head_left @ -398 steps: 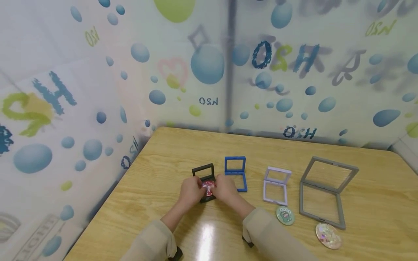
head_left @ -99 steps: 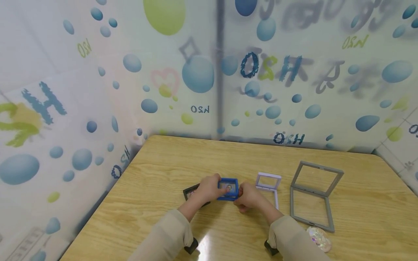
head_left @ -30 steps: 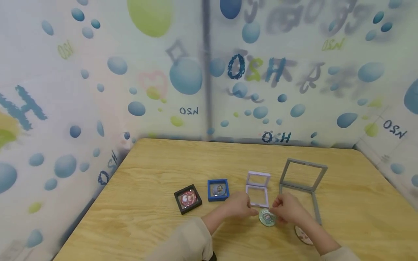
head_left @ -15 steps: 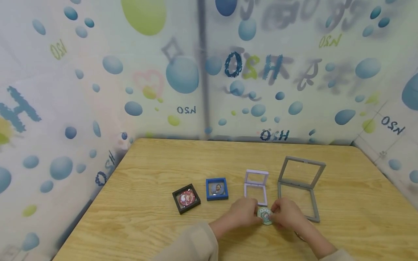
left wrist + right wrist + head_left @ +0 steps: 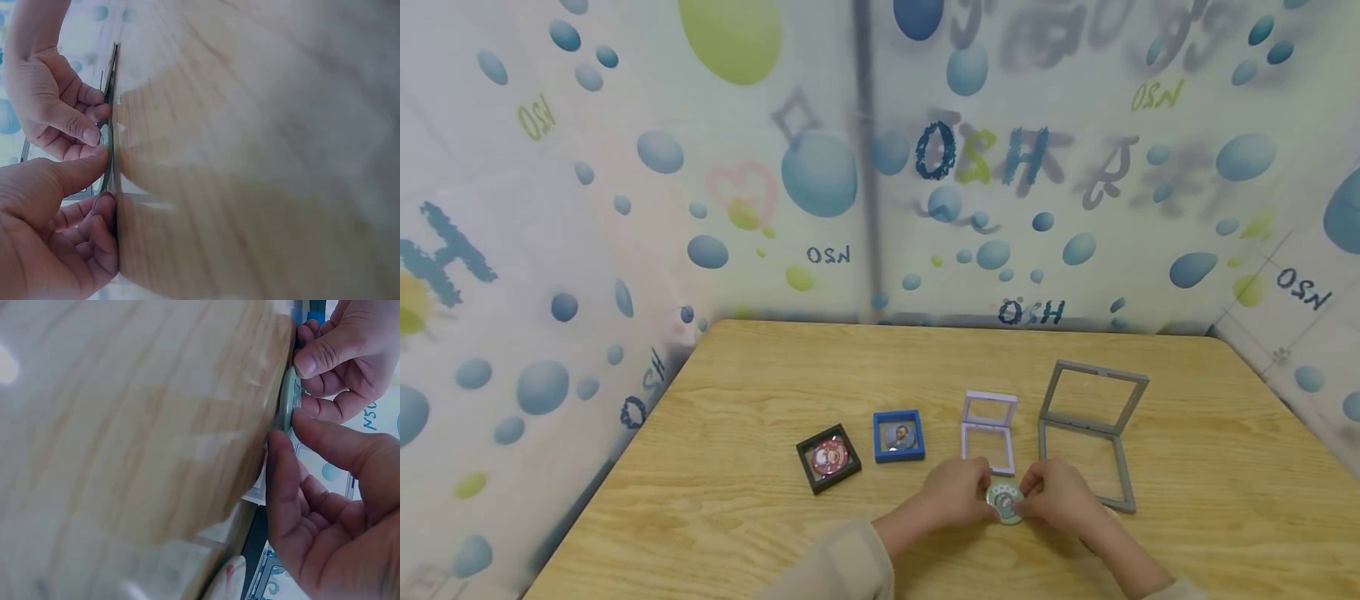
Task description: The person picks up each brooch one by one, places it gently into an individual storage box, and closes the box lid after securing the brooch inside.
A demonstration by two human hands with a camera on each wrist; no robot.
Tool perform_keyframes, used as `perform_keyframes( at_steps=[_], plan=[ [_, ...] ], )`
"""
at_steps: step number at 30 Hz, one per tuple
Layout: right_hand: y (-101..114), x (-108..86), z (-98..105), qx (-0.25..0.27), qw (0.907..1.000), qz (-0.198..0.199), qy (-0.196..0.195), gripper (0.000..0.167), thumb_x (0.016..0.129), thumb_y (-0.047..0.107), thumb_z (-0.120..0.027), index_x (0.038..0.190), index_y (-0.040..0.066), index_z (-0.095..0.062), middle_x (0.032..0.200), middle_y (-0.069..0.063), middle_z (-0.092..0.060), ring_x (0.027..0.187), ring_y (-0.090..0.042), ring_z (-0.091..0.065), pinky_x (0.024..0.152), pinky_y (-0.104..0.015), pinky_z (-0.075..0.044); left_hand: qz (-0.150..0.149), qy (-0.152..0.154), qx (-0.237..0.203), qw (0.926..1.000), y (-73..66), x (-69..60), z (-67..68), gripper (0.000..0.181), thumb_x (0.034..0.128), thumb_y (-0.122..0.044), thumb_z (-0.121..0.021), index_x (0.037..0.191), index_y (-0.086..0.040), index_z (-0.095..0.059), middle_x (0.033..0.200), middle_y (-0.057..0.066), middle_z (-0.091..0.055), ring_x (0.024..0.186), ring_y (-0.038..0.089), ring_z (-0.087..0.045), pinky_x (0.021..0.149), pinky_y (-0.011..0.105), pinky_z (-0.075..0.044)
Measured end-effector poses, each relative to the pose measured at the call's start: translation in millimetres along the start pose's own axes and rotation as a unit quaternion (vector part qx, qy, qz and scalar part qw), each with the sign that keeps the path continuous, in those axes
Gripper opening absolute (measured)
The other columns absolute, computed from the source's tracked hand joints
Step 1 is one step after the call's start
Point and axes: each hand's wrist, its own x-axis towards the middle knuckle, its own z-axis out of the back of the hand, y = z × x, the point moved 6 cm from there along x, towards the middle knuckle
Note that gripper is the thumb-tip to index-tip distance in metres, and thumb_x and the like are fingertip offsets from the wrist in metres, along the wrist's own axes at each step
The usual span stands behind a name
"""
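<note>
A round green badge with a printed figure is held at both sides between the two hands, just in front of the open lilac frame. The left hand pinches its left edge with thumb and fingers; the right hand pinches its right edge. Seen edge-on in the left wrist view, the badge is between the thumb and fingers of the left hand. In the right wrist view the thumb and forefinger of the right hand are on the badge.
Left of the lilac frame are a closed blue frame and a closed black frame, each with a round badge inside. A larger grey frame stands open on the right. Another round badge lies near the right wrist, mostly covered in the head view.
Both hands have closed in on the green badge from its two sides and shifted it slightly left. Earlier, the blue frame was in the hands; it now lies closed on the table.
</note>
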Motion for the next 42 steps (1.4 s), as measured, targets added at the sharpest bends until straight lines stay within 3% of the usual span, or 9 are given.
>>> perform_keyframes(
  at_steps=[7, 12, 19, 23, 32, 36, 42],
  plan=[
    [-3.8, 2.3, -3.2, 0.053, 0.9982, -0.027, -0.004, 0.019, 0.066, -0.004, -0.072, 0.074, -0.003, -0.055, 0.06, -0.007, -0.056, 0.05, -0.016, -0.056, 0.049, -0.028, -0.049, -0.027, -0.014, -0.044, 0.9986, 6.0, 1.0, 0.1, 0.022, 0.068, -0.016, -0.077, 0.08, -0.011, -0.058, 0.059, -0.01, -0.047, 0.053, 0.002, -0.04, 0.05, 0.015, -0.033],
    [-4.5, 3.4, -4.8, 0.088, 0.9954, -0.037, 0.004, 0.018, 0.068, -0.005, -0.071, 0.076, -0.006, -0.055, 0.062, -0.009, -0.057, 0.051, -0.016, -0.058, 0.051, -0.03, -0.051, -0.023, -0.017, -0.082, 0.9962, 10.1, 2.5, 0.8, 0.02, 0.0684, -0.009, -0.074, 0.08, -0.01, -0.058, 0.063, -0.007, -0.053, 0.057, 0.001, -0.044, 0.053, 0.014, -0.036],
    [-3.1, 12.8, -2.0, 0.167, 0.9848, -0.043, 0.017, 0.015, 0.074, -0.006, -0.066, 0.082, -0.01, -0.055, 0.068, -0.011, -0.058, 0.056, -0.016, -0.061, 0.056, -0.03, -0.052, 0.02, -0.027, -0.231, 0.9724, 15.7, 2.8, 10.4, 0.02, 0.0716, 0.006, -0.064, 0.083, -0.006, -0.052, 0.062, -0.001, -0.056, 0.052, 0.004, -0.049, 0.046, 0.018, -0.04],
    [1.3, 19.0, 1.9, 0.202, 0.9784, -0.042, 0.007, 0.014, 0.076, -0.009, -0.063, 0.085, -0.014, -0.054, 0.071, -0.013, -0.059, 0.057, -0.017, -0.062, 0.057, -0.03, -0.053, 0.024, -0.039, -0.255, 0.9659, 18.0, 8.7, 17.4, 0.017, 0.0746, 0.005, -0.062, 0.085, -0.005, -0.052, 0.059, -0.001, -0.055, 0.05, 0.004, -0.049, 0.044, 0.019, -0.04],
    [5.3, 34.4, 5.6, 0.224, 0.971, -0.076, -0.035, 0.015, 0.077, -0.005, -0.065, 0.087, -0.012, -0.056, 0.066, -0.012, -0.059, 0.053, -0.016, -0.062, 0.053, -0.027, -0.052, 0.045, -0.065, -0.296, 0.9519, 29.1, 23.2, 24.6, 0.011, 0.0794, 0.0, -0.061, 0.087, -0.003, -0.053, 0.059, 0.001, -0.054, 0.05, 0.006, -0.05, 0.045, 0.019, -0.041],
    [5.8, 40.9, 4.8, 0.245, 0.9654, -0.076, -0.043, 0.014, 0.078, -0.006, -0.063, 0.088, -0.014, -0.056, 0.064, -0.012, -0.061, 0.053, -0.017, -0.062, 0.053, -0.027, -0.052, 0.051, -0.079, -0.288, 0.9529, 31.4, 28.0, 27.4, 0.011, 0.0798, 0.0, -0.061, 0.087, -0.003, -0.053, 0.059, 0.001, -0.054, 0.05, 0.007, -0.049, 0.043, 0.019, -0.039],
    [3.1, 48.5, 2.6, 0.247, 0.9641, -0.083, -0.051, 0.016, 0.078, -0.007, -0.062, 0.089, -0.015, -0.055, 0.062, -0.011, -0.061, 0.052, -0.014, -0.061, 0.053, -0.026, -0.052, 0.059, -0.091, -0.241, 0.9645, 33.1, 34.2, 29.0, 0.011, 0.0796, -0.002, -0.061, 0.086, -0.004, -0.052, 0.059, -0.001, -0.052, 0.048, 0.006, -0.045, 0.042, 0.018, -0.037]
  ],
)
